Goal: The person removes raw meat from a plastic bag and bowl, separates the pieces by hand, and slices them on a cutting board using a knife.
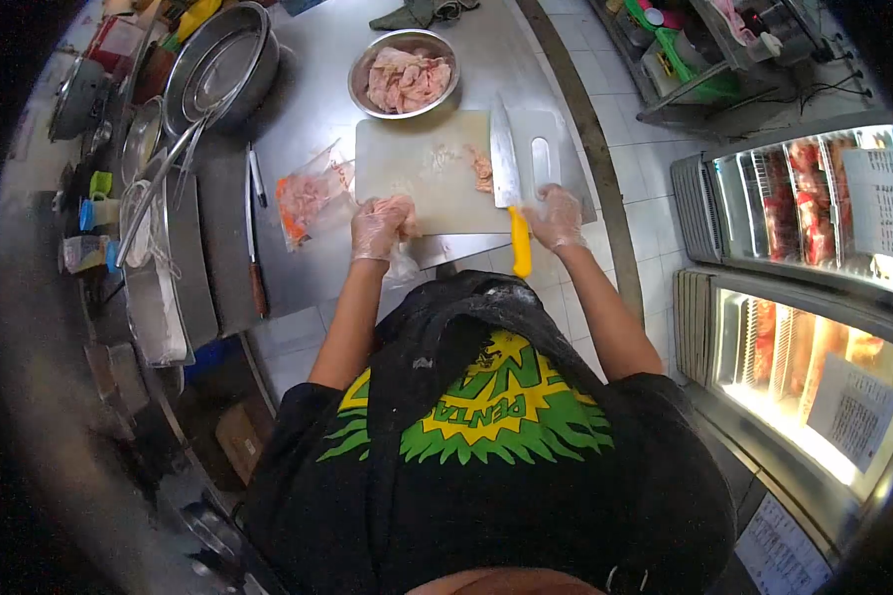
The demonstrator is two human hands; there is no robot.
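Observation:
A white cutting board (pixel 437 149) lies on the steel table in front of me. My left hand (pixel 373 232), in a clear plastic glove, is closed on a piece of raw chicken (pixel 398 210) at the board's near left corner. My right hand (pixel 560 218), gloved too, rests at the near right corner beside the knife, fingers apart and holding nothing. The knife (pixel 504 159) lies across the board, its yellow handle over the near edge. Small meat scraps (pixel 480 171) sit left of the blade. Behind the board stands a steel bowl (pixel 358 97) of raw chicken pieces (pixel 407 81).
A plastic bag of pinkish meat (pixel 311 198) lies left of the board. Further left are a long thin tool with a wooden handle (pixel 259 288) and a large steel basin (pixel 258 89). A dark cloth (pixel 419 14) lies at the back. Lit glass-door fridges (pixel 804 208) stand right.

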